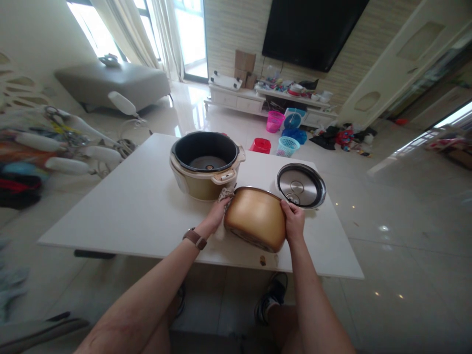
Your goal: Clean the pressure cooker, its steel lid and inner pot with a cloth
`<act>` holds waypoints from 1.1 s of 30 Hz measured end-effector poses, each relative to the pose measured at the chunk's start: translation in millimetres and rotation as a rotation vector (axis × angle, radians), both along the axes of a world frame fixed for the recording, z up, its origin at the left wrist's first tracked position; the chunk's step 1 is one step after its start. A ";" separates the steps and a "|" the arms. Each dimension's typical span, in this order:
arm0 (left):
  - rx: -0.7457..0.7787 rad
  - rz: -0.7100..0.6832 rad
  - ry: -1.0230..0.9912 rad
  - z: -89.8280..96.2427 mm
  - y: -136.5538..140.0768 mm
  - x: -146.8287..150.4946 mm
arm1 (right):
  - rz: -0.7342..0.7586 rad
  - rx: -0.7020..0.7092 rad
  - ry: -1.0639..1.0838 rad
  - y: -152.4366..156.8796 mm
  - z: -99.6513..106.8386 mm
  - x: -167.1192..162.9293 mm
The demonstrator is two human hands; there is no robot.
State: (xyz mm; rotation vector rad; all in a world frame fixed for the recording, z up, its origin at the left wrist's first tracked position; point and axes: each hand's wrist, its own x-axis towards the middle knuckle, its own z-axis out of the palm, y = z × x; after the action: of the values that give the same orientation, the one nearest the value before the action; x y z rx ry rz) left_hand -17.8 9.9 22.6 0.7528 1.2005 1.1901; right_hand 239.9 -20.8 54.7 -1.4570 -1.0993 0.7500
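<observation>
A gold rice-cooker inner pot [255, 219] is held tilted over the near part of the table, its underside partly toward me. My right hand [294, 221] grips its rim on the right, thumb on the outside. At the pot's left side, my left hand [216, 216] is closed on a crumpled patterned cloth [226, 194]; some of its fingers are hidden. Behind stands the cream and gold cooker body [201, 184], uncovered, with its dark inside showing. To the right, the round lid [300, 186] lies with its metal inner side up.
The white table [121, 211] has a small brown mark near its front edge. Beyond it, a red basin [260, 145], a light-blue basket [288, 146] and a pink basket [275, 121] stand on the tiled floor. A cluttered TV cabinet [250, 102] lines the wall.
</observation>
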 end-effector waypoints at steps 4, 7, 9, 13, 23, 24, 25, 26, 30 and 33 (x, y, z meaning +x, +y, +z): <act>-0.041 -0.012 -0.003 -1.3 1.7 -1.3 | -0.040 0.026 -0.012 0.7 -1.1 1.3; 0.008 -0.015 0.011 -0.2 0.8 0.5 | -0.027 0.073 -0.111 -2.1 8.4 1.7; 0.042 -0.027 0.014 0.1 -0.5 2.5 | 0.007 0.100 -0.177 -4.6 16.8 1.1; 0.124 -0.034 0.063 -0.6 -3.9 5.6 | 0.011 0.092 -0.178 -7.1 25.9 -1.0; -0.015 0.002 0.002 8.5 -5.0 -1.1 | -0.016 -0.029 0.037 0.4 -4.7 3.4; -0.027 0.003 0.003 7.8 -4.0 -2.1 | -0.014 -0.028 0.050 0.8 -6.7 3.1; -0.034 0.013 0.019 6.8 -3.2 -2.7 | -0.012 -0.028 0.056 1.1 -7.8 2.8; -0.028 0.022 0.048 5.5 -2.9 -3.1 | -0.008 -0.028 0.055 1.4 -8.0 2.3; 0.165 0.017 0.211 4.2 -8.5 -3.2 | 0.004 -0.025 0.018 2.0 -1.2 0.2; 0.321 -0.010 0.308 11.2 -19.7 -3.4 | 0.029 -0.038 -0.001 2.4 5.6 -0.8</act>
State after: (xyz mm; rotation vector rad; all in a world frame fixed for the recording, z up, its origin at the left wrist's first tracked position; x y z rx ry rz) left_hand -21.2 -9.8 33.8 1.2155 1.2662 1.3077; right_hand 239.1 -18.4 60.2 -1.4764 -1.1142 0.7949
